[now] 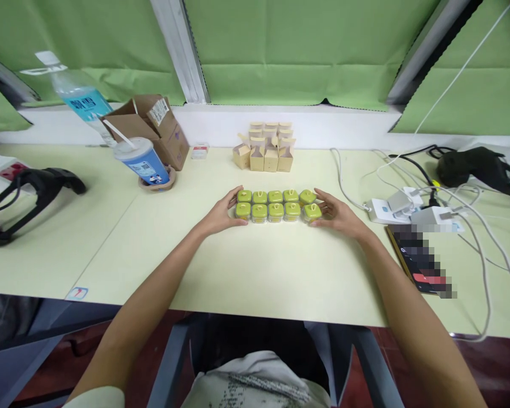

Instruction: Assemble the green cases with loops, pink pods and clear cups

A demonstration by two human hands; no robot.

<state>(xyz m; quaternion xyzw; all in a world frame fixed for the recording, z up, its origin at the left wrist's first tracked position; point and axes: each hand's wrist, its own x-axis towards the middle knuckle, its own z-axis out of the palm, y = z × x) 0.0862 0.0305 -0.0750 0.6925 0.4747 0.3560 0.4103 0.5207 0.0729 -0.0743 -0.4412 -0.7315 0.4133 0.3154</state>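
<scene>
Two rows of small clear jars with green lids (pixel 276 209) stand on the table in front of me. My left hand (pixel 221 215) cups the left end of both rows, its thumb at the front jar and its fingers at the back one. Around the right end curls my right hand (pixel 335 214), thumb in front and fingers behind. The two jars at that end, including the front right jar (pixel 311 212), sit slightly askew beside the straighter ones. Each lid has a small loop or tab on top.
Behind the jars stand several small open cardboard boxes (pixel 271 156). To the left are a blue cup (pixel 147 162), a brown carton (pixel 165 133), a bottle (pixel 83 99) and a black headset (pixel 34 192). A power strip (pixel 382 211), cables and a phone (pixel 419 260) lie right.
</scene>
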